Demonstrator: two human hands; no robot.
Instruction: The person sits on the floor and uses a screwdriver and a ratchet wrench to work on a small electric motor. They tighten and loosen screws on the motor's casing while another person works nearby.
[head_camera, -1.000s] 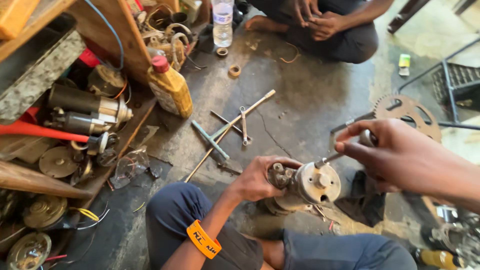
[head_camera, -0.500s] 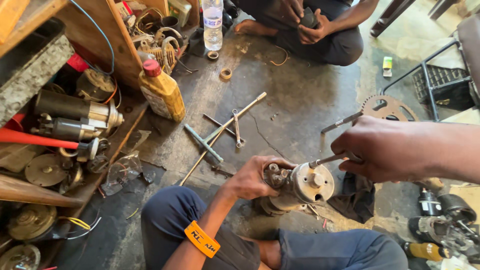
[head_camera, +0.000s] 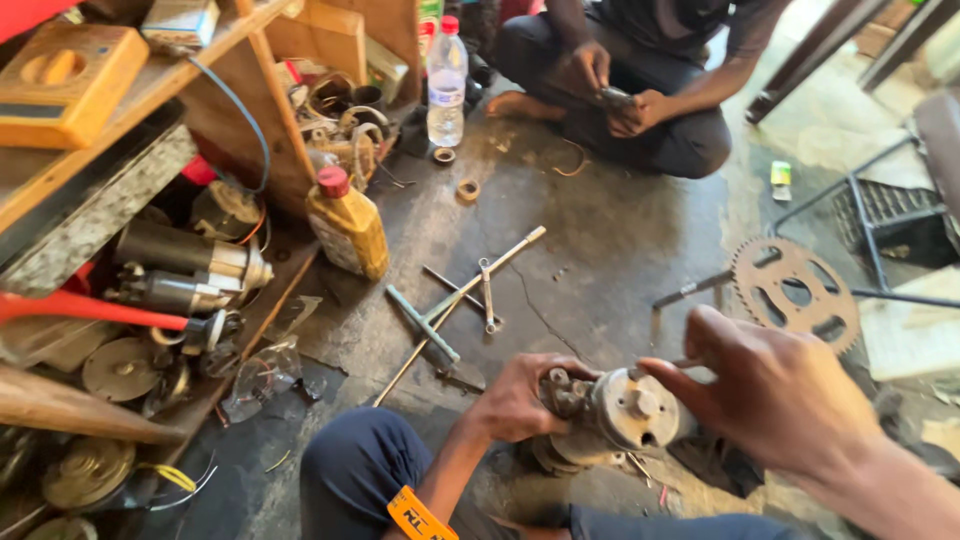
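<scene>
The left hand (head_camera: 520, 400) grips a round metal motor part (head_camera: 625, 408) (held over the lap) while the right hand (head_camera: 775, 390) touches it.

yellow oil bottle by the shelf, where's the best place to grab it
Take the yellow oil bottle around its flat-sided body just below the red cap, coming from its open floor side on the right. It stands upright, with the wooden shelf crowding its left.

The oil bottle (head_camera: 349, 226) is amber yellow with a red cap. The motor part (head_camera: 622, 408) is dull grey metal, and the wristband (head_camera: 420, 518) is orange with dark print.
</scene>
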